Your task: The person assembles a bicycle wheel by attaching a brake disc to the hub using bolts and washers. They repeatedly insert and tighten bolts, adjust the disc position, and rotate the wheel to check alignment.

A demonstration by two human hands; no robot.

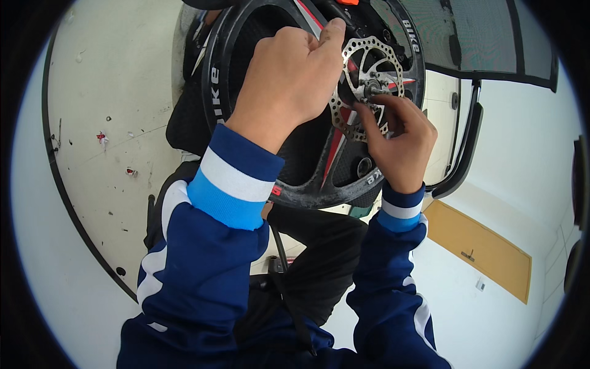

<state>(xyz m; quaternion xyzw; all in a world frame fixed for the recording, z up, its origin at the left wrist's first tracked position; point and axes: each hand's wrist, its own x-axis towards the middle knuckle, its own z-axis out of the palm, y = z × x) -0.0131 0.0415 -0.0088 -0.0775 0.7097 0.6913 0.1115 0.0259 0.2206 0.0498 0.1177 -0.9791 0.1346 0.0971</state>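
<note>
A black bicycle wheel (307, 195) with broad spokes marked in red and white lies in front of me. Over its middle sits a silver brake disc (337, 117) full of small holes, around the metal hub (372, 87). My left hand (286, 77) is closed at the disc's left edge, its thumb on top; the curled fingers face away, hiding whatever they hold. At the hub's lower side, my right hand (402, 138) is closed, with thumb and index finger pinched close to the disc's inner part. Anything between those fingertips is too small to make out.
A dark mesh chair (485, 40) stands at the upper right, its armrest (464, 154) reaching down beside the wheel. Small scraps, some red and white (102, 139), lie on the pale floor (80, 92) at left. My black-trousered leg (313, 246) is below the wheel. A yellow-brown door (476, 249) is at the right.
</note>
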